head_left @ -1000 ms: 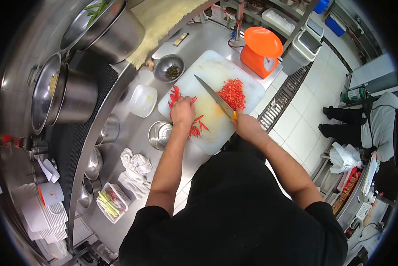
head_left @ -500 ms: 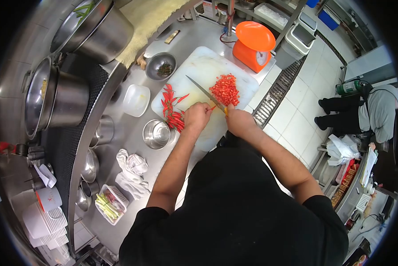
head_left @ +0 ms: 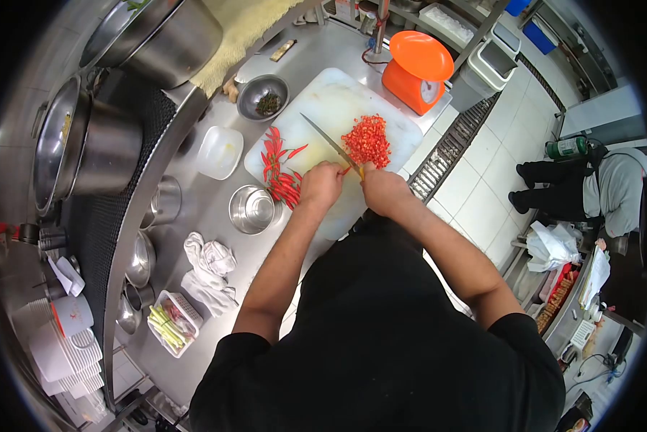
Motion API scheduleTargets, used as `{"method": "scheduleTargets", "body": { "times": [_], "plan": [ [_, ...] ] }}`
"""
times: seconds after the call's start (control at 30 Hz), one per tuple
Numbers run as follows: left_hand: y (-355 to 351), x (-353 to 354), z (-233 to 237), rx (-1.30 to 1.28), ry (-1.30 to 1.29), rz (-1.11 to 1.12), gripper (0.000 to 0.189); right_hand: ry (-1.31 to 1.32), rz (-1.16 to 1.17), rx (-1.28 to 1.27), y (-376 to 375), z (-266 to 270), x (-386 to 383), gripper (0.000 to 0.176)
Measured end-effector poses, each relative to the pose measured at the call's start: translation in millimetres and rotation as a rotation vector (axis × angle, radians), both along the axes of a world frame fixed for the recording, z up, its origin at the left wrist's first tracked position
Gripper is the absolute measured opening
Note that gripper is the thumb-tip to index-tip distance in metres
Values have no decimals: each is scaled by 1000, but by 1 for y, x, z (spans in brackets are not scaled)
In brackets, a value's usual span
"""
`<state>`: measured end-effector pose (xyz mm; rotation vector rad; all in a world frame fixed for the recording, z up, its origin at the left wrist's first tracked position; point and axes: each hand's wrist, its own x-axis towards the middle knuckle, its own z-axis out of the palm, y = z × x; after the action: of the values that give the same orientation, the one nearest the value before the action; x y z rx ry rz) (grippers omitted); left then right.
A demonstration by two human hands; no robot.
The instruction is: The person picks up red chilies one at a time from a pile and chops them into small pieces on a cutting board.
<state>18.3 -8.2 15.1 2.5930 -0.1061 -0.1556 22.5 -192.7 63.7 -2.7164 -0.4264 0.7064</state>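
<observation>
My right hand (head_left: 385, 191) is wrapped round the handle of a knife (head_left: 326, 139), whose blade points up and left over the white cutting board (head_left: 331, 88). My left hand (head_left: 322, 186) is closed on a red chili (head_left: 345, 171), its tip close to the blade's handle end. Left of the knife lie several whole red chilies (head_left: 271, 155) at the board's edge. Chopped red chili (head_left: 367, 141) forms a heap right of the blade. A round steel container (head_left: 253, 209) stands beside my left wrist.
An orange scale (head_left: 414, 75) stands past the board's right corner. A bowl with dark green bits (head_left: 264, 98), a white dish (head_left: 220, 153), a cloth (head_left: 210, 270) and a white basket (head_left: 174, 324) are at left. A co-worker (head_left: 597, 183) stands at right.
My right hand and the knife have shifted slightly left, nearer my left hand. The whole view has also shifted a little.
</observation>
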Motion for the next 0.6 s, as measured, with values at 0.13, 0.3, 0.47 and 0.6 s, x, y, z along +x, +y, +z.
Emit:
{"method": "scheduleTargets", "body": {
  "times": [0.13, 0.3, 0.47, 0.6],
  "plan": [
    [2, 0, -3, 19, -6, -12, 13, 23, -49, 22, 5, -6, 1, 27],
    [0, 4, 0, 10, 21, -1, 13, -13, 12, 5, -3, -4, 12, 31],
    [-1, 0, 6, 6, 38, 22, 13, -58, 7, -7, -2, -15, 1, 27],
    [0, -4, 4, 8, 26, 0, 12, -38, 8, -7, 2, -17, 9, 30]
  ]
}}
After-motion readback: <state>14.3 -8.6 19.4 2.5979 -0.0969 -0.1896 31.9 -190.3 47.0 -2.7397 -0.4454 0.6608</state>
